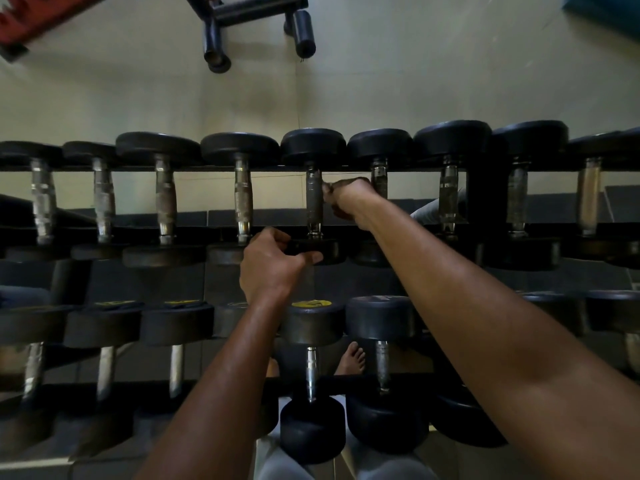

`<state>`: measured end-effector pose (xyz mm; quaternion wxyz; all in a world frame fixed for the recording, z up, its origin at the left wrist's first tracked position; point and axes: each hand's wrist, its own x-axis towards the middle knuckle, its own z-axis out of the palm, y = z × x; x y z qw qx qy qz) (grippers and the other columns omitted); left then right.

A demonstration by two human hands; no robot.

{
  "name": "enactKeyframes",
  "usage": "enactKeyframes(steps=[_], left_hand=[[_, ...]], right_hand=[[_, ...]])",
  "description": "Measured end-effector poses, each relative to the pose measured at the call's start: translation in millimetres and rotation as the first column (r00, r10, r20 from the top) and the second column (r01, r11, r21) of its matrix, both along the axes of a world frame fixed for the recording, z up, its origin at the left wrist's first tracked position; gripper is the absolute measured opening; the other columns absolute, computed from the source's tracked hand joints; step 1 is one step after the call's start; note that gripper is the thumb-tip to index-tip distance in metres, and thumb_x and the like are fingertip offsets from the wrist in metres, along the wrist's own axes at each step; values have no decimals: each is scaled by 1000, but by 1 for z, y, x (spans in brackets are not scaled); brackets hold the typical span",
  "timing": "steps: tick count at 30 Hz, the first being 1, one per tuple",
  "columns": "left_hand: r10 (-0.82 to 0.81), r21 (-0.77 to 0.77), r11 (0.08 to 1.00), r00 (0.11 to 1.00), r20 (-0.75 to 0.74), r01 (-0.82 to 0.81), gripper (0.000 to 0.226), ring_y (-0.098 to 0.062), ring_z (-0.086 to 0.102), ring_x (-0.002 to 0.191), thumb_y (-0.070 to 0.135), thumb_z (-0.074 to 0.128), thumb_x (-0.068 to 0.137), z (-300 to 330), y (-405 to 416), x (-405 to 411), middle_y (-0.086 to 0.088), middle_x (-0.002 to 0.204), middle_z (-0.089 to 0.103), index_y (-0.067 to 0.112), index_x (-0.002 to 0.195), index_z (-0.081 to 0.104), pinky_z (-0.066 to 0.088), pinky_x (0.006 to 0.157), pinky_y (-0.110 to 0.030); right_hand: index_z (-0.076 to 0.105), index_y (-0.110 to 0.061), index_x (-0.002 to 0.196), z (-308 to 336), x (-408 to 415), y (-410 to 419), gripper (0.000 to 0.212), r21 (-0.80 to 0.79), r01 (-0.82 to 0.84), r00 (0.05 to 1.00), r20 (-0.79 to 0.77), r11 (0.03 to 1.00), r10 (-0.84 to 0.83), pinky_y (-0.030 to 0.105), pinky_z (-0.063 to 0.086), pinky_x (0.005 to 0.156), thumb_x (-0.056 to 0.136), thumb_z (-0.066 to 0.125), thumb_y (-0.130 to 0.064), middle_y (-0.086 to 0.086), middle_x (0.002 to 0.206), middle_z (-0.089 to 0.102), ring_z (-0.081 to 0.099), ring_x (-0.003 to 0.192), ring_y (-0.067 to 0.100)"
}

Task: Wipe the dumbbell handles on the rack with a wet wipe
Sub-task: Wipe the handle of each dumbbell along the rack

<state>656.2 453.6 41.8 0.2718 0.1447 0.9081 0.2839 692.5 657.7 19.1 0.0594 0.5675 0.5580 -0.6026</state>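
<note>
Setting: pale gym floor (346,81) beyond a two-tier dumbbell rack (207,169), seen from above.
Task dumbbell: black-headed dumbbell (313,147) in the upper row, near the middle, lying across the rails with its knurled metal handle (314,202) exposed.
Right hand: right hand (349,200) is curled into a fist just beside the handle's right side, fingers closed round something small; whether that is the wipe cannot be told.
Left hand: left hand (272,261) grips the near head (325,249) of the same dumbbell, thumb along its rim.
Neighbours: more dumbbells on either side in the upper row, handles parallel.
Lower row: larger dumbbells (381,317), one with a yellow label (311,303).
Below: a bare foot (351,358) shows between the rails.
Far side: dark bench legs (256,26) on the floor.
</note>
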Motion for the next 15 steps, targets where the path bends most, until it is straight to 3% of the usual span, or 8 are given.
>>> enactKeyframes(steps=[3,6,15], left_hand=[[6,-1,1000,1000,4,-6,64,-14,71,99,56,99,65,0,1,0,9,110,74,29,115,69,61,81,-36],[10,6,1000,1000,8,-10,64,-13,72,98,56,99,64,-1,0,0,9,109,74,30,114,69,63,83,-40],[0,18,1000,1000,18,0,61,-12,71,98,55,98,66,-2,-1,-1,11,107,73,32,112,67,63,84,-41]], right_hand=[[70,-12,124,-1,7,-4,32,32,-133,986,109,991,129,38,54,101,101,71,-35,5,113,71,65,111,20],[72,-14,119,-1,13,-6,29,57,-236,962,152,970,225,37,52,90,101,72,-36,5,111,71,66,108,20],[74,-14,109,-5,21,-10,19,149,-475,871,217,867,440,36,59,88,99,76,-30,4,102,73,70,98,18]])
